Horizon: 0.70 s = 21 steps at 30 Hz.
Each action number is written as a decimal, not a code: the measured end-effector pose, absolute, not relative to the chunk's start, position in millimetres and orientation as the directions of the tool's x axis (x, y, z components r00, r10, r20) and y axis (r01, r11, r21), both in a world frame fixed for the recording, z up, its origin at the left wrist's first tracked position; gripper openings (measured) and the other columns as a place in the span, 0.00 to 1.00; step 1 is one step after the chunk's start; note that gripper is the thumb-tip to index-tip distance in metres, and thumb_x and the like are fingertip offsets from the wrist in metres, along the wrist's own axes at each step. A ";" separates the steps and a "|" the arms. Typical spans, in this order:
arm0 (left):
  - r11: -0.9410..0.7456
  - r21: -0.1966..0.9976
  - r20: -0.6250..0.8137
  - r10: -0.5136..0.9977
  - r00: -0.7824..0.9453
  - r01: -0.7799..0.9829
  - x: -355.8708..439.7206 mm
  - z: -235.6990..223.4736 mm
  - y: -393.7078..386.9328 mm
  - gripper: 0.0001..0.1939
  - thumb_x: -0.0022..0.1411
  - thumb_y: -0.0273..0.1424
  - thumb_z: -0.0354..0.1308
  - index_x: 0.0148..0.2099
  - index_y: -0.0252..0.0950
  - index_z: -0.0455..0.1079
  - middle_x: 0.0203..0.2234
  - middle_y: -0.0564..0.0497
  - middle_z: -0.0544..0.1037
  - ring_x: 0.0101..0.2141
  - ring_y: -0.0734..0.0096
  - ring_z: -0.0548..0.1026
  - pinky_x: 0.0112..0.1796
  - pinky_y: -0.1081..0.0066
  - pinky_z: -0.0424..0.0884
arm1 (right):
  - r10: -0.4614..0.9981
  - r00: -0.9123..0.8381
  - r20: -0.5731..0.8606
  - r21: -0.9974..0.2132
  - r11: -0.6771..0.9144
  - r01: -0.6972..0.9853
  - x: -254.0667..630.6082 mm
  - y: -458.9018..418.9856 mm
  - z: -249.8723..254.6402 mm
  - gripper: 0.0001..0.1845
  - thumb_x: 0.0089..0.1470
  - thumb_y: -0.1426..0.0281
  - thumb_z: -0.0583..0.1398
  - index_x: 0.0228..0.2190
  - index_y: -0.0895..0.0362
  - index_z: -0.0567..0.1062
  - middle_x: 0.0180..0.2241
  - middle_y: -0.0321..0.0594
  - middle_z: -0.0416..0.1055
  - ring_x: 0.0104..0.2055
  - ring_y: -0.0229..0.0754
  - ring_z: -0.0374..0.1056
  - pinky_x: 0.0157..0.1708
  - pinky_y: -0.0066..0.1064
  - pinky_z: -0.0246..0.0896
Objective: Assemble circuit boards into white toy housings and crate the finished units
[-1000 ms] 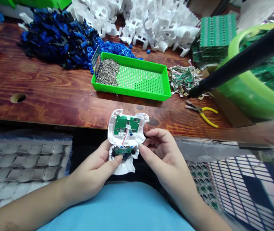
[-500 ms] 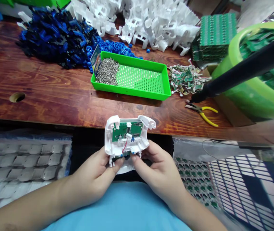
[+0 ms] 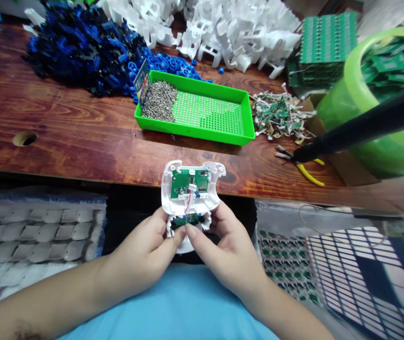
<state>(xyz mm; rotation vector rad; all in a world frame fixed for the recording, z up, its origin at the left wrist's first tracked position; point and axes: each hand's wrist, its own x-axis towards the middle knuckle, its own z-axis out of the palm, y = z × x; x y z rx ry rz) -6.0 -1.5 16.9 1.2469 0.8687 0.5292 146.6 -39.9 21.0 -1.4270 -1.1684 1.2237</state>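
Both my hands hold a white plastic shell (image 3: 191, 203) at the table's front edge, above my lap. A green circuit board (image 3: 189, 183) sits inside the shell, with a red and white wire running down to a smaller board at its lower end. My left hand (image 3: 141, 255) grips the shell's lower left, thumb on the small board. My right hand (image 3: 226, 250) grips the lower right, thumb pressed beside the left thumb.
A green perforated tray (image 3: 209, 115) with a heap of screws (image 3: 159, 100) lies mid-table. Behind it are piles of blue parts (image 3: 81, 47) and white shells (image 3: 223, 28). Stacked green boards (image 3: 325, 42), a green tub (image 3: 375, 123), yellow pliers (image 3: 304, 167) and a black rod (image 3: 365, 125) are right.
My right hand has closed onto the shell's lower right and its thumb has come to the small board. The shell has been tilted and brought a little closer to me.
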 end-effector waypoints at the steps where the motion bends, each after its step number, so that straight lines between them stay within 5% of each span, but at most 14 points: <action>1: 0.239 0.963 -0.266 0.763 0.589 0.125 -5.9 17.0 -1.7 0.23 0.65 0.32 0.52 0.62 0.38 0.60 0.55 0.47 0.71 0.54 0.57 0.69 0.54 0.66 0.64 | 0.986 0.075 -0.145 -0.981 -0.154 0.119 145.5 -39.7 19.8 0.16 0.52 0.69 0.60 0.44 0.55 0.69 0.41 0.41 0.73 0.39 0.40 0.71 0.40 0.32 0.69; 9: 0.048 0.943 -0.232 0.804 0.547 0.330 -5.9 16.4 -5.7 0.21 0.63 0.28 0.53 0.59 0.37 0.64 0.52 0.45 0.74 0.52 0.54 0.70 0.52 0.65 0.64 | 0.989 0.088 -0.118 -0.987 -0.126 0.097 141.7 -39.6 14.4 0.15 0.51 0.71 0.60 0.43 0.54 0.68 0.41 0.41 0.73 0.40 0.40 0.71 0.40 0.32 0.68; 15: 0.052 0.955 -0.224 0.772 0.595 0.291 -2.7 20.6 -5.5 0.20 0.64 0.26 0.50 0.58 0.36 0.65 0.48 0.46 0.77 0.55 0.56 0.68 0.55 0.64 0.62 | 0.996 0.088 -0.019 -0.992 -0.030 0.124 140.8 -42.9 20.4 0.16 0.49 0.74 0.60 0.42 0.53 0.67 0.42 0.39 0.72 0.41 0.39 0.71 0.39 0.29 0.68; 21: -0.001 0.945 -0.206 0.772 0.602 0.326 -4.5 19.5 -7.1 0.21 0.62 0.25 0.49 0.57 0.37 0.67 0.50 0.46 0.75 0.53 0.56 0.70 0.55 0.61 0.63 | 0.995 0.043 -0.090 -0.986 -0.095 0.139 144.7 -44.0 22.8 0.21 0.49 0.71 0.64 0.45 0.52 0.67 0.40 0.37 0.73 0.41 0.39 0.71 0.41 0.30 0.68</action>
